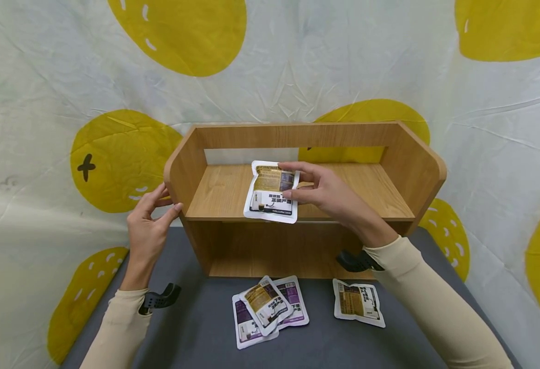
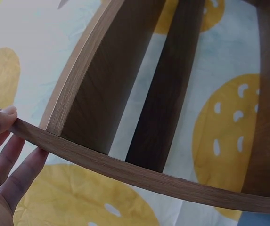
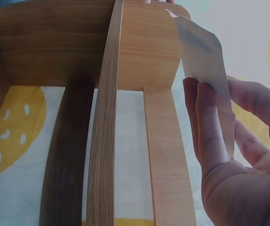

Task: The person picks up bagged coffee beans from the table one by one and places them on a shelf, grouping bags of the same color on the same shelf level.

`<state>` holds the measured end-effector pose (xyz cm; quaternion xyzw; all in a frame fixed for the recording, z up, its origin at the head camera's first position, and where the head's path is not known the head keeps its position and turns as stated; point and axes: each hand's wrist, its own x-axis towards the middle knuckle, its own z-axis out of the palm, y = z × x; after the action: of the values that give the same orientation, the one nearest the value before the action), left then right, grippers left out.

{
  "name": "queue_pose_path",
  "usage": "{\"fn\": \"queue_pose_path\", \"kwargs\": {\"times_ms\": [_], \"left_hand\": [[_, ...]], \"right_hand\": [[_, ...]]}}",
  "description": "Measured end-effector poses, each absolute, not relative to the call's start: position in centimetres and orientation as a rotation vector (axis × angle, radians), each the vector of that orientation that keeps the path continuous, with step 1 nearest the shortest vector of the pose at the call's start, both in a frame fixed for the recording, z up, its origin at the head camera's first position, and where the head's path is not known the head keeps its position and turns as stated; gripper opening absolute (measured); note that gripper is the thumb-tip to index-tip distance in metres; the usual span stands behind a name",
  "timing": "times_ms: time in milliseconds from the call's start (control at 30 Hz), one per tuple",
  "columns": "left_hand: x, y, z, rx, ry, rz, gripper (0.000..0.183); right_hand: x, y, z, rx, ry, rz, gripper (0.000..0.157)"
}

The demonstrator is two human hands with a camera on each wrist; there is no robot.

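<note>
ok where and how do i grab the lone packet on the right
I'd pinch the lone packet by its near rim, coming from the person's side: it lies flat on the grey tabletop, and the wooden shelf stands close behind its far edge.

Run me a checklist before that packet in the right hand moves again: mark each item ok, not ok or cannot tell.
1. Right hand grips the held packet: ok, pinched by its side.
2. Left hand holds the wooden shelf: ok, on its left side panel.
3. Held packet's printed label faces the head camera: ok.
4. Packets on the table all lie apart: not ok, a brown packet overlaps two purple packets.
5. Held packet's seal intact: cannot tell.
</note>
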<state>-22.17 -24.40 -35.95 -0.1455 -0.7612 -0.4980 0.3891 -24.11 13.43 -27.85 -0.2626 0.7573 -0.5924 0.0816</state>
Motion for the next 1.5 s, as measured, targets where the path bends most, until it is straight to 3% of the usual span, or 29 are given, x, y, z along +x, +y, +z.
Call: {"fn": "queue_pose_path", "kwargs": {"times_ms": [1500], "left_hand": [[-22.2, -24.5, -35.9, -0.365, -1.944, -1.249, 0.065]], "right_hand": [[-31.6, 6.0, -27.4, -0.721, 2.135, -1.744, 0.064]]}}
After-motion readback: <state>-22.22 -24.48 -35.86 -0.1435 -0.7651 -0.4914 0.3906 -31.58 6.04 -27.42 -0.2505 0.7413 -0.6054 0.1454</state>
